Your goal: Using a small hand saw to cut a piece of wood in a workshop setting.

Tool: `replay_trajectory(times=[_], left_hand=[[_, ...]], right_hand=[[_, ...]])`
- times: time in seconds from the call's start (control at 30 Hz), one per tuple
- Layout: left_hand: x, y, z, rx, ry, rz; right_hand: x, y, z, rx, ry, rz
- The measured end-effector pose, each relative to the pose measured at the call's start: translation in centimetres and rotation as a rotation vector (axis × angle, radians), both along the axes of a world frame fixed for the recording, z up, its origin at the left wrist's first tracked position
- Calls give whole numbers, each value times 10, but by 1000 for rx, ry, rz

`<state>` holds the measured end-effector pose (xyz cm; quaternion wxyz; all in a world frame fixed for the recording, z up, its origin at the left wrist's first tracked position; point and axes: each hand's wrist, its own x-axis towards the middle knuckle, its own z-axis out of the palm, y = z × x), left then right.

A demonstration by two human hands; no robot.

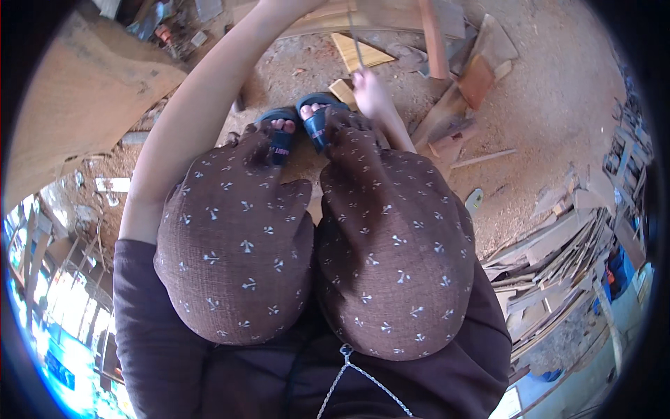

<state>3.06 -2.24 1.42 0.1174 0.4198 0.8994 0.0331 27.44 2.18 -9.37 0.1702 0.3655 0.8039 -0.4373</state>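
Observation:
My left hand [289, 5] is at the upper edge, over a wooden board [391, 17]; its fingers run out of the picture. My right hand [372, 94], a little blurred, is closed around the near end of a long thin dark rod-like tool [358, 49]. The tool points away from me toward the board, and its far end is out of sight. Just left of the right hand is a small light wood block [343, 93]. Beyond it a yellowish triangular wood piece [361, 52] lies on the ground, with the tool passing above it.
I squat with patterned brown-clad knees [237, 258] and dark sandals [279, 143] below me. Wood offcuts [478, 80] lie to the right, with a pile of thin strips [558, 258] nearer. A large curved wooden panel [91, 98] stands at left. Sawdust covers the ground [551, 91].

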Motion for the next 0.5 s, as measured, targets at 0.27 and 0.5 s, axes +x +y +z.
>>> replay_trajectory(times=[0.27, 0.5], left_hand=[[7, 5, 3, -34, -24, 50], [5, 1, 13, -97, -19, 52]], right_hand=[[-26, -1, -29, 148, 104, -112], [15, -4, -14, 96, 155, -55]])
